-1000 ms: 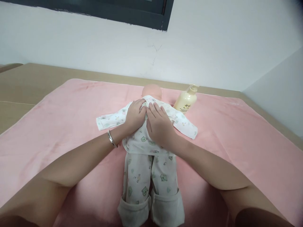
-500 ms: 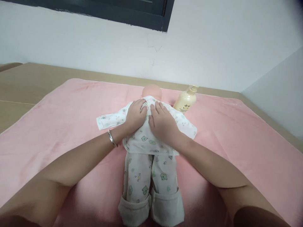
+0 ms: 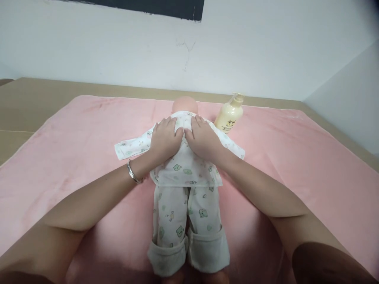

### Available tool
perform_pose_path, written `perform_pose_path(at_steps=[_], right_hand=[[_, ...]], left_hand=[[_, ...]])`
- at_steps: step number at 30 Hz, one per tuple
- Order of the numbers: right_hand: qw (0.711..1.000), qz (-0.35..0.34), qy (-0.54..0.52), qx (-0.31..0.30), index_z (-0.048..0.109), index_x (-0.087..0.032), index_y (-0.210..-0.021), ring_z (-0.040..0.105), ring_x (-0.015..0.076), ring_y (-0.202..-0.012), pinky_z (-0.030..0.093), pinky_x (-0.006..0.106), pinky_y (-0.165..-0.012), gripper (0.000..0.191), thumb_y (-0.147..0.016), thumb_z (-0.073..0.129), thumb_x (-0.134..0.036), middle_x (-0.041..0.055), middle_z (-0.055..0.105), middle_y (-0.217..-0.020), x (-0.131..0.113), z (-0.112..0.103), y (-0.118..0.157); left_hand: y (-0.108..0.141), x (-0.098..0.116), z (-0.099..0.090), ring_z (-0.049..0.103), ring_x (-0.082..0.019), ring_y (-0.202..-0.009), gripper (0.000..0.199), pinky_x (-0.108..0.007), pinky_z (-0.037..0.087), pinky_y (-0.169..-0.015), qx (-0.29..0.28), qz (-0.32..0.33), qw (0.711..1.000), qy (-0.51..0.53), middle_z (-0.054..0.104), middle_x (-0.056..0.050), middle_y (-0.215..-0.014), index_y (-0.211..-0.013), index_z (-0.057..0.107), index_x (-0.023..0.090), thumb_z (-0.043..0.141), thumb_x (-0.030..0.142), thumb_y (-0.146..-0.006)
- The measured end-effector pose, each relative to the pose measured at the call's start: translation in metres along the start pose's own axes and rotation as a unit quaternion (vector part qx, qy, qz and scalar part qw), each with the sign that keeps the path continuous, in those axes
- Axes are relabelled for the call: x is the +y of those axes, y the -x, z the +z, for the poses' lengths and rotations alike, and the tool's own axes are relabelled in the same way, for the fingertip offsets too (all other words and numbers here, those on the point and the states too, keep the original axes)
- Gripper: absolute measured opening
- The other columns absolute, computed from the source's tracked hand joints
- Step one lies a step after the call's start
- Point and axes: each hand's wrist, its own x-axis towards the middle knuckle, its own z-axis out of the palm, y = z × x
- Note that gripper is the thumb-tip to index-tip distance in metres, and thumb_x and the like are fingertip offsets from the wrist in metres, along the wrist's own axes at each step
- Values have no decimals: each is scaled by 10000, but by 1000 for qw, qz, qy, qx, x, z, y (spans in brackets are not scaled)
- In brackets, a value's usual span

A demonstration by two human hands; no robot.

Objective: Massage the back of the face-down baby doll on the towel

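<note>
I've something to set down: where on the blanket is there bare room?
The blanket is bare right of the bottle and right arm, and left of the left arm. Crowded: the middle, where the doll lies under the left hand and right hand.

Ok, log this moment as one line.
Left hand: open on printed top; right hand: open on printed top; doll: lying on pink blanket; pump bottle: near doll, untouched

Flat tan surface (image 3: 44, 92) under 1 pink blanket (image 3: 308, 169) (clothed doll (image 3: 186, 169) and yellow bottle (image 3: 228, 116) atop).
</note>
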Motion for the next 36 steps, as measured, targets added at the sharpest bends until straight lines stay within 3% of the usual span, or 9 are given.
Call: perform_pose_path(at_steps=[4, 7, 13, 16, 20, 24, 29, 32, 36], right_hand=[[995, -82, 50, 14, 416, 88, -1509, 328, 367, -1542, 250, 509, -1297, 612, -1012, 287, -244, 281, 403, -1593, -16, -1, 19], [997, -75, 31, -2, 492, 38, -1474, 379, 326, -1522, 289, 492, -1282, 572, -1005, 262, -197, 240, 468, -1564, -18, -7, 18], [999, 8, -29, -36, 389, 54, -1531, 308, 319, -1556, 250, 474, -1294, 629, -1042, 266, -323, 223, 367, -1633, 6, -13, -15], [999, 23, -17, -31, 394, 42, -1531, 323, 342, -1545, 258, 503, -1284, 629, -1038, 254, -323, 220, 390, -1622, 9, -9, -16], [999, -16, 44, 1, 370, 73, -1536, 333, 366, -1538, 263, 529, -1278, 636, -1015, 278, -279, 257, 403, -1601, -7, -3, 8], [997, -47, 56, 5, 387, 100, -1518, 324, 372, -1542, 261, 504, -1288, 635, -997, 316, -257, 291, 377, -1603, -16, -3, 19], [1000, -6, 6, -7, 433, 60, -1498, 346, 344, -1534, 287, 503, -1278, 611, -1010, 254, -262, 252, 412, -1598, 2, -5, -6], [1000, -1, 22, -10, 402, 65, -1515, 329, 355, -1540, 285, 525, -1275, 619, -1010, 234, -251, 254, 396, -1606, 3, -2, -7], [996, -61, 72, -5, 352, 98, -1533, 309, 370, -1549, 274, 543, -1279, 636, -1011, 239, -246, 289, 381, -1602, -11, -3, 17]], left_hand=[[-13, -4, -7, 634, -318, -1147, 370, -490, 479, -1089, -30, -1, 998, 53, 721, -134, -1192, -1126, 688, 161, 422, 287, -901], [-18, -3, -11, 638, -297, -1170, 383, -450, 502, -1077, -39, -9, 996, 85, 714, -114, -1250, -1146, 692, 164, 424, 298, -907], [10, 16, -2, 479, -345, -1416, 523, -535, 347, -1242, -15, 51, 997, -59, 566, -235, -1456, -1380, 542, 13, 337, 218, -944], [15, 16, 0, 427, -334, -1470, 524, -529, 303, -1277, -15, 84, 995, -58, 534, -230, -1499, -1388, 532, 12, 347, 200, -936], [-5, 4, -8, 597, -292, -1279, 417, -478, 461, -1156, -40, 22, 999, 14, 681, -147, -1305, -1205, 647, 126, 349, 223, -930], [-16, -2, -11, 666, -272, -1065, 392, -446, 541, -997, -48, -15, 998, 33, 725, -134, -1109, -1042, 667, 150, 294, 242, -964], [7, 4, -3, 555, -323, -1297, 419, -510, 422, -1163, -27, 126, 987, -98, 636, -219, -1296, -1204, 605, 51, 294, 147, -941], [12, 3, -3, 520, -333, -1351, 393, -530, 375, -1207, -39, 200, 971, -124, 633, -217, -1301, -1159, 618, 54, 306, 114, -927], [-6, -2, -11, 651, -304, -1087, 307, -481, 517, -1021, -59, 88, 992, -72, 695, -177, -1083, -1016, 625, 125, 329, 172, -946]])
